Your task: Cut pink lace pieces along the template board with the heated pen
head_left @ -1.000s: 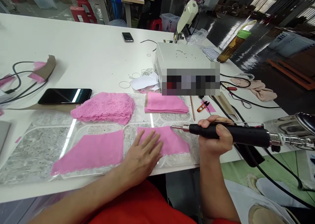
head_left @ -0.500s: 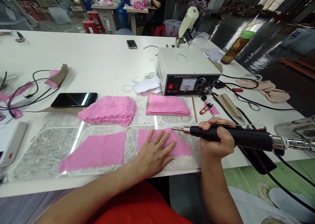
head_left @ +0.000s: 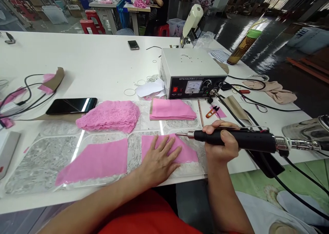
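Observation:
My left hand (head_left: 159, 160) lies flat with fingers spread on a pink fabric piece (head_left: 185, 151) near the table's front edge. My right hand (head_left: 221, 143) is wrapped round a black corded hand tool (head_left: 244, 140); its metal tip (head_left: 180, 134) hovers just above that piece's upper edge. A second pink fabric piece (head_left: 97, 160) lies to the left on a clear plastic mat (head_left: 38, 158). Behind them sit a pile of pink lace (head_left: 110, 115) and a stack of folded pink fabric (head_left: 172, 109).
A white control box (head_left: 190, 71) with a dial stands behind the stack. A black phone (head_left: 70, 105), cables (head_left: 31, 93), small orange snips (head_left: 212, 111), a pencil (head_left: 199, 112) and a bottle (head_left: 241, 47) are on the white table. Another person works at a far table.
My left hand stays flat on the fabric, its fingers spread a little wider. The tool tip holds near the fabric's upper edge. The camera view has shifted slightly.

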